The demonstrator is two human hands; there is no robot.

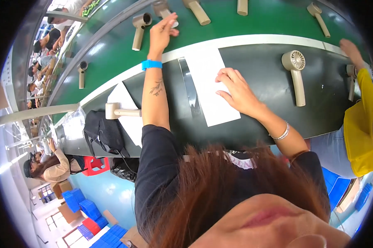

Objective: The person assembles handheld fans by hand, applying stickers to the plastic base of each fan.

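My left hand (161,35), with a blue band on its wrist, reaches over the green belt. Its fingers are loosely extended beside a beige handheld fan (160,7) and overlap part of its handle; I cannot tell whether they touch it. Another handheld fan (139,35) lies just left of that hand. Over a white sheet of paper (213,103) on the dark table is my right hand (238,91), fingers slightly bent and apart, nothing in it. A beige fan with a round grille (294,68) lies right of the paper. Near my left forearm, one more fan (122,111) rests on white paper.
The green conveyor belt (260,27) carries several spaced fans beyond a white rail (273,39). A black bag (103,132) sits at the table's left. On the right, a person in a yellow sleeve (360,124) reaches toward the belt. Other people work along the far left.
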